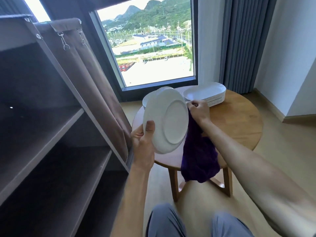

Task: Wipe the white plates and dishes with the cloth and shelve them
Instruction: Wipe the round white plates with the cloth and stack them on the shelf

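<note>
Head view: the left hand (143,144) grips a white plate (166,120) by its lower rim (underside toward us), tilted above the round table (239,122); the right hand (199,111) pinches a purple cloth (199,159) at the plate's edge.

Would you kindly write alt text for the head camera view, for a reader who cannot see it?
A person's left hand grips a white plate tilted underside-up, while the right hand holds a purple cloth at its rim. Behind, stacked white dishes sit on a round wooden table; a brown shelf unit stands at left.
</note>
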### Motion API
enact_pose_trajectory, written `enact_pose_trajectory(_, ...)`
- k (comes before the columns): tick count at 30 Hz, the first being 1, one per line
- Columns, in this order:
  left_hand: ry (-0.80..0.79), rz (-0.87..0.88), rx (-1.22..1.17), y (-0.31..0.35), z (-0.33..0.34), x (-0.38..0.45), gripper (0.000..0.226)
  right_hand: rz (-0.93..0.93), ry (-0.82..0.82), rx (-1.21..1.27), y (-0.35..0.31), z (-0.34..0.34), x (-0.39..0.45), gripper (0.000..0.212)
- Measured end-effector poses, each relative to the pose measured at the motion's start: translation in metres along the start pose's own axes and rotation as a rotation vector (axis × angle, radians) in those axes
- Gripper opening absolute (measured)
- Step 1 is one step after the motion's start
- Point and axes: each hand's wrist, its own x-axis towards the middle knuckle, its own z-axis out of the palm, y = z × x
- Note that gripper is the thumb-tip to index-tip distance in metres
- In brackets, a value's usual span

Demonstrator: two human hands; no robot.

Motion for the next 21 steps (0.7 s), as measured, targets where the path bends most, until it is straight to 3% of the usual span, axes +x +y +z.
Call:
enact_pose_trajectory(5, -0.085, 0.036, 0.127, -0.002, 0.003, 0.0, 0.07, -0.003, -0.061, -0.116, 0.016, -0.002, -0.006, 0.016)
enact_pose_trajectory(7, -0.135, 0.08, 0.279, -0.003, 0.008, -0.002, 0.061, 0.062, 0.023, -0.007, 0.005, -0.008, -0.004, 0.024)
enact_pose_trajectory(9, -0.224, 0.148, 0.433, -0.001, 0.014, -0.004, 0.04, 0.165, 0.07, 0.263, -0.011, -0.019, -0.006, 0.035)
enact_pose_trajectory(12, -0.31, 0.259, 0.674, -0.005, 0.019, 0.0, 0.047, 0.25, -0.2, 0.628, -0.031, -0.035, -0.014, 0.038)
enact_pose_trajectory(16, -0.388, 0.438, 0.947, -0.001, 0.023, 0.008, 0.032, 0.311, -0.513, 0.753, -0.048, -0.043, -0.027, 0.017)
enact_pose_trajectory(21, -0.382, 0.636, 1.178, 0.01, 0.024, 0.003, 0.022, 0.341, -0.453, 0.978, -0.054, -0.044, -0.039, 0.022)
